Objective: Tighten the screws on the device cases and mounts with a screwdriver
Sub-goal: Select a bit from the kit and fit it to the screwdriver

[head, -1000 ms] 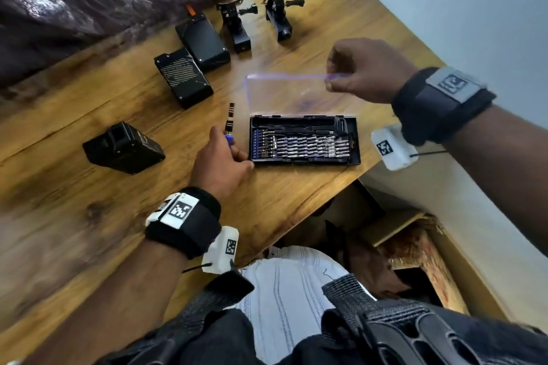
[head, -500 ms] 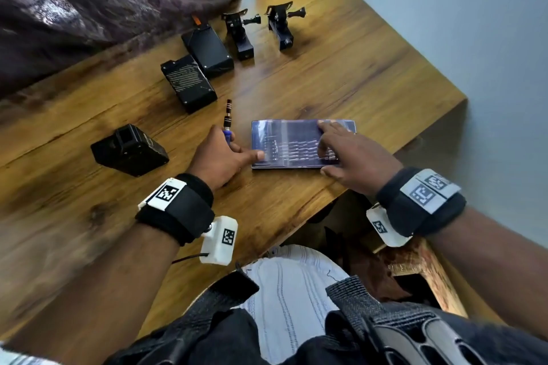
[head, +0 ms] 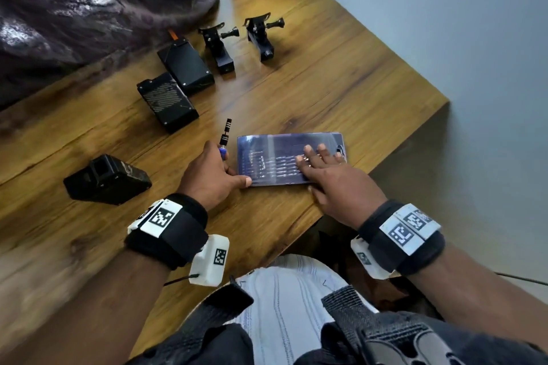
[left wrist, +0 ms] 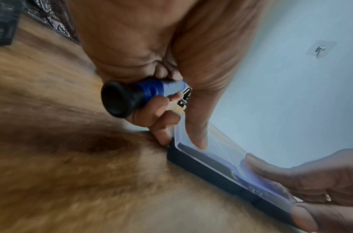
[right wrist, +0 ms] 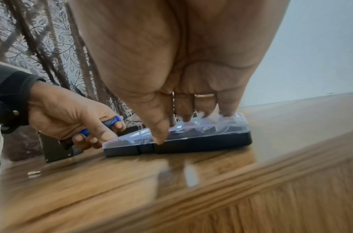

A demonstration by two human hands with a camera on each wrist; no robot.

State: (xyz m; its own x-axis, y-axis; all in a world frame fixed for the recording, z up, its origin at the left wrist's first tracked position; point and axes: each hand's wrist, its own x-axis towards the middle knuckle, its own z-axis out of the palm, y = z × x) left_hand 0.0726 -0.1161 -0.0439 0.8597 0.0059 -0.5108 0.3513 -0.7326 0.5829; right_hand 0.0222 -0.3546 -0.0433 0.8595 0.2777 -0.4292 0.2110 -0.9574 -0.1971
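Note:
My left hand (head: 211, 175) grips a screwdriver (head: 224, 139) with a blue and black handle (left wrist: 131, 96), its shaft pointing away from me. The left thumb (left wrist: 197, 138) presses the near left corner of the bit case (head: 267, 154). The case's clear lid is down. My right hand (head: 323, 167) lies flat on that lid (right wrist: 201, 127), fingers straight and the thumb at the front latch. Three black device cases (head: 106, 179) (head: 167, 102) (head: 185, 67) and two black mounts (head: 218, 47) (head: 261, 38) sit farther back on the wooden table (head: 326, 92).
Dark patterned fabric (head: 89, 0) hangs along the table's far left side. A pale wall (head: 444, 24) borders the right. The table's front edge (right wrist: 231, 181) runs just below the bit case. My lap and a strap are beneath it.
The right hand swung the clear lid down from raised to closed and now presses flat on it. The left thumb has come onto the case's corner, still with the screwdriver in the hand.

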